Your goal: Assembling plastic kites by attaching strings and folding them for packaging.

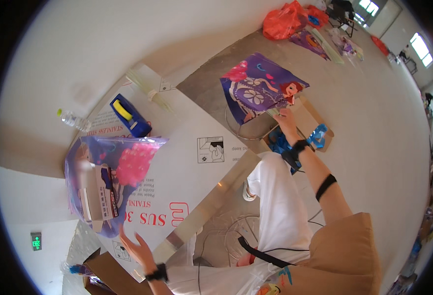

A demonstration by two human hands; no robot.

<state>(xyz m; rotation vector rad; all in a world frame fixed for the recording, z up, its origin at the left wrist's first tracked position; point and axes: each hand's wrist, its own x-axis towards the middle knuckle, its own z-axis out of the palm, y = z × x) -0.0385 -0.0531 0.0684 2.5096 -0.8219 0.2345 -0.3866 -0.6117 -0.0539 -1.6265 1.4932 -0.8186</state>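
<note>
Right now your right hand (286,120) reaches out to the purple cartoon kite (258,86) on the floor, fingers closed on the bundle of pale sticks (274,111) at its lower edge, just above the open cardboard box (320,129). Your left hand (137,250) hovers open with fingers spread, holding nothing, just below the clear bag of packaged kites (106,179) lying on the white cardboard sheet (192,162). A blue tape dispenser (129,116) sits further up that sheet.

Right hand (286,119) reaches out, fingers at lower edge of purple cartoon kite (258,88), over an open cardboard box (322,129). Left hand (137,248) open, palm up, just below a bagged purple kite (103,184) lying on flattened white cardboard (192,128). Blue tape dispenser (129,116) and plastic bottle (74,119) nearby.
</note>
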